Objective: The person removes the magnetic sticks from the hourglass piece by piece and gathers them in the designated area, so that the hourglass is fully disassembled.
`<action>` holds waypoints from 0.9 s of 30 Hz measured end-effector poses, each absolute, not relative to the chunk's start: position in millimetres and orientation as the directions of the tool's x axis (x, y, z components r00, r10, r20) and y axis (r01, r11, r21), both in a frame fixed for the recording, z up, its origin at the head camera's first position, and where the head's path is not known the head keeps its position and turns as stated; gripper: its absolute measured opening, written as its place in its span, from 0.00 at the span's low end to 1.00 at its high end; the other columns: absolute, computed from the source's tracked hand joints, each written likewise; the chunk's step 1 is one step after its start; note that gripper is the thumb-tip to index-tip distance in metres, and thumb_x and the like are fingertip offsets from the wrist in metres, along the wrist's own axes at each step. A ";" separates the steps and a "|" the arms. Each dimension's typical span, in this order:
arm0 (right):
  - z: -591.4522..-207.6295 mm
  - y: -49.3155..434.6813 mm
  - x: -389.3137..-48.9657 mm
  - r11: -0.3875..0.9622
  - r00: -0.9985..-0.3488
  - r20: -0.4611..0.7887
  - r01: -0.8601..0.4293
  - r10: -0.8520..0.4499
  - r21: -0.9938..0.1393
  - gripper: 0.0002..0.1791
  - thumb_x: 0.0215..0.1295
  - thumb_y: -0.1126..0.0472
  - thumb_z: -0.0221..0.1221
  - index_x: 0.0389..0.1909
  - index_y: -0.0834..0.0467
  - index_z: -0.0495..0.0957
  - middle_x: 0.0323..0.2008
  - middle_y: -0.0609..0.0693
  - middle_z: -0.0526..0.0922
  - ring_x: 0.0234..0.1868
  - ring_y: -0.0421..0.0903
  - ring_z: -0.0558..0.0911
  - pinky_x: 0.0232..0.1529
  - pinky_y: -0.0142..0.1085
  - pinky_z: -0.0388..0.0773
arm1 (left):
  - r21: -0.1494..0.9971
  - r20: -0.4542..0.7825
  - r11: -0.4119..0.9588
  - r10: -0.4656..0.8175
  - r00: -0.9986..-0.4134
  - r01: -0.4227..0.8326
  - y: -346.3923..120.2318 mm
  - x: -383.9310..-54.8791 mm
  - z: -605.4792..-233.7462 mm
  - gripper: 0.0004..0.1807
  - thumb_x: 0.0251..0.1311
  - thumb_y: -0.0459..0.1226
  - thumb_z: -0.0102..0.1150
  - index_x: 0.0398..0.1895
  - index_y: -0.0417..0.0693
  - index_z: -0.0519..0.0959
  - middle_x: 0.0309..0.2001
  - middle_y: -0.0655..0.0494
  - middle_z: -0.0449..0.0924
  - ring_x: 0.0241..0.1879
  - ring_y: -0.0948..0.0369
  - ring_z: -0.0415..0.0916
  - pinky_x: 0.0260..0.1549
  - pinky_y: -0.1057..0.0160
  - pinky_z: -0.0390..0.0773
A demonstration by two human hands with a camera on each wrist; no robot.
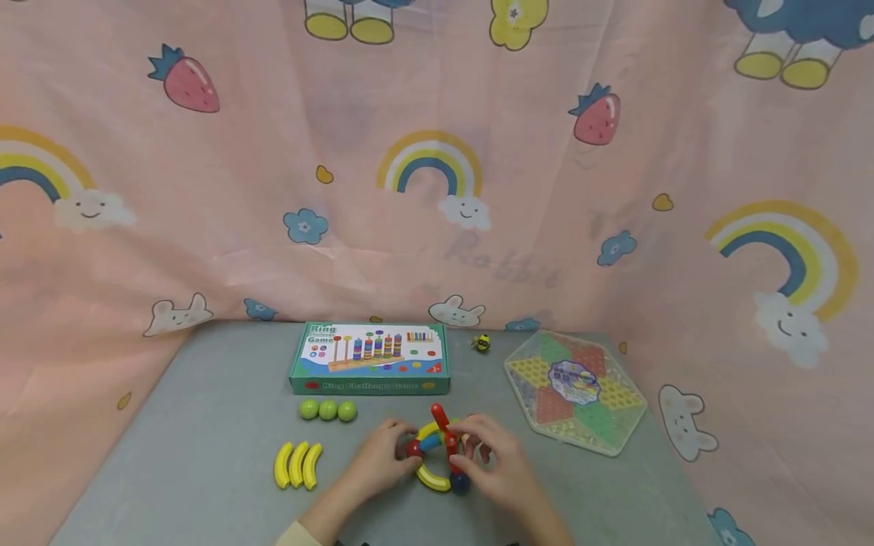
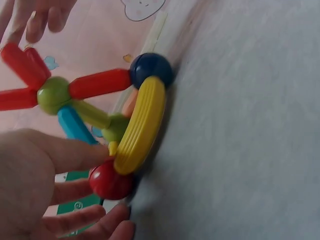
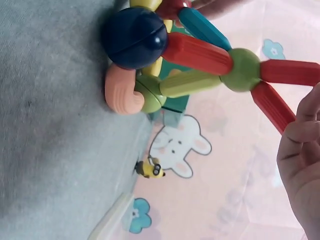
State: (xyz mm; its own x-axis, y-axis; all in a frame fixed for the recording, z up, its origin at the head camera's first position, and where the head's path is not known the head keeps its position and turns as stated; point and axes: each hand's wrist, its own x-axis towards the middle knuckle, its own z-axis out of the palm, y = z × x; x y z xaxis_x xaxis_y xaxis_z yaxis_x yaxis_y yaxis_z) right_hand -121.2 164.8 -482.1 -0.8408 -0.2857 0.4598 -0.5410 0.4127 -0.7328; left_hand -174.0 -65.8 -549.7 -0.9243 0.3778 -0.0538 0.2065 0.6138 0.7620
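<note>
A toy frame of coloured balls and rods stands on the table, with a green ball as its upper joint. My left hand holds the red ball at its base between thumb and fingers. From that ball a curved yellow rod runs to a dark blue ball. On the other side, my right hand has its fingertips at the end of a red rod and grips it. A blue rod and a light green rod also meet the upper ball.
Three green balls and three curved yellow rods lie in rows at left. Behind stand a Ring Challenge Game box and a small yellow figure. A hexagonal board game case lies at right. A printed curtain hangs behind the table.
</note>
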 end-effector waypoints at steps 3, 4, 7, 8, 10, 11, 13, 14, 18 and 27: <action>-481.7 161.0 -123.7 0.453 -0.856 0.434 -0.516 -0.279 -0.727 0.16 0.60 0.61 0.71 0.49 0.53 0.84 0.43 0.44 0.83 0.29 0.34 0.76 0.26 0.33 0.78 | 0.762 -0.025 0.614 0.344 -0.939 0.205 -59.4 -173.3 -554.1 0.23 0.56 0.42 0.72 0.55 0.46 0.82 0.48 0.53 0.78 0.37 0.63 0.71 0.32 0.65 0.75; -481.6 159.8 -124.8 0.469 -0.862 0.428 -0.508 -0.273 -0.723 0.15 0.60 0.61 0.71 0.48 0.53 0.84 0.42 0.43 0.83 0.29 0.33 0.76 0.27 0.33 0.79 | 0.761 -0.016 0.615 0.335 -0.942 0.206 -57.5 -173.0 -555.0 0.23 0.56 0.41 0.72 0.54 0.45 0.82 0.46 0.53 0.79 0.35 0.63 0.71 0.31 0.65 0.74; -480.6 156.1 -127.7 0.502 -0.863 0.428 -0.504 -0.268 -0.703 0.15 0.57 0.64 0.72 0.46 0.55 0.85 0.41 0.44 0.85 0.30 0.33 0.77 0.29 0.31 0.80 | 0.764 -0.002 0.612 0.315 -0.949 0.202 -52.8 -172.4 -556.1 0.23 0.54 0.38 0.73 0.54 0.42 0.81 0.39 0.56 0.78 0.34 0.63 0.70 0.29 0.66 0.72; -480.6 155.0 -128.3 0.514 -0.863 0.427 -0.504 -0.269 -0.694 0.15 0.55 0.66 0.73 0.45 0.56 0.85 0.40 0.44 0.85 0.30 0.33 0.77 0.29 0.30 0.81 | 0.767 -0.004 0.611 0.310 -0.951 0.196 -51.6 -172.2 -555.8 0.23 0.54 0.38 0.72 0.54 0.42 0.81 0.38 0.56 0.78 0.33 0.63 0.71 0.29 0.67 0.72; -481.4 153.0 -129.1 0.539 -0.858 0.429 -0.512 -0.282 -0.669 0.16 0.53 0.69 0.73 0.43 0.56 0.86 0.39 0.46 0.87 0.32 0.33 0.80 0.31 0.30 0.82 | 0.776 -0.013 0.604 0.301 -0.954 0.180 -49.8 -172.1 -554.8 0.23 0.54 0.37 0.72 0.54 0.41 0.81 0.36 0.57 0.77 0.33 0.63 0.71 0.28 0.67 0.72; -481.9 151.9 -129.2 0.551 -0.854 0.430 -0.518 -0.292 -0.654 0.16 0.52 0.70 0.74 0.42 0.57 0.86 0.39 0.46 0.88 0.33 0.34 0.81 0.33 0.31 0.83 | 0.781 -0.019 0.601 0.297 -0.955 0.171 -49.2 -172.3 -554.7 0.23 0.54 0.37 0.72 0.54 0.41 0.81 0.36 0.57 0.77 0.33 0.62 0.71 0.28 0.66 0.72; -483.6 150.4 -129.6 0.576 -0.857 0.416 -0.513 -0.304 -0.637 0.16 0.52 0.70 0.73 0.42 0.56 0.86 0.39 0.46 0.88 0.36 0.35 0.84 0.36 0.31 0.84 | 0.787 -0.026 0.596 0.292 -0.956 0.161 -48.5 -172.4 -553.3 0.23 0.55 0.37 0.72 0.54 0.42 0.81 0.37 0.57 0.77 0.33 0.62 0.71 0.28 0.66 0.73; -484.0 149.9 -129.6 0.581 -0.865 0.400 -0.500 -0.303 -0.642 0.15 0.53 0.70 0.73 0.42 0.56 0.86 0.39 0.46 0.89 0.37 0.36 0.84 0.38 0.30 0.84 | 0.788 -0.029 0.595 0.291 -0.956 0.157 -48.2 -172.7 -553.3 0.23 0.54 0.37 0.72 0.54 0.42 0.81 0.37 0.57 0.77 0.33 0.62 0.71 0.28 0.66 0.73; -485.6 150.3 -129.5 0.581 -0.898 0.338 -0.441 -0.283 -0.684 0.13 0.57 0.68 0.71 0.44 0.57 0.87 0.40 0.48 0.89 0.39 0.37 0.86 0.39 0.26 0.83 | 0.792 -0.023 0.589 0.294 -0.956 0.162 -47.8 -173.2 -554.4 0.23 0.54 0.37 0.72 0.54 0.41 0.81 0.37 0.56 0.77 0.33 0.62 0.71 0.28 0.67 0.73; -487.9 158.9 -120.3 0.490 -0.911 0.215 -0.375 -0.351 -0.787 0.11 0.63 0.57 0.68 0.43 0.59 0.87 0.35 0.46 0.88 0.31 0.34 0.81 0.34 0.30 0.82 | 0.787 -0.019 0.597 0.280 -0.960 0.158 -50.5 -170.6 -557.8 0.23 0.52 0.35 0.72 0.53 0.40 0.82 0.41 0.53 0.81 0.37 0.61 0.74 0.32 0.64 0.77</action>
State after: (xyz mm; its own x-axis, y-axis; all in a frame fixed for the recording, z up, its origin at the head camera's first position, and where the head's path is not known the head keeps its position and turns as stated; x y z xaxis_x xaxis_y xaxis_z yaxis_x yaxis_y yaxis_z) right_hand -120.3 158.9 -487.9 -0.9113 -0.3510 0.2151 -0.3746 0.4900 -0.7871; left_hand -170.6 -50.5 -557.8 -0.9597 0.2803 -0.0193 0.1584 0.5966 0.7867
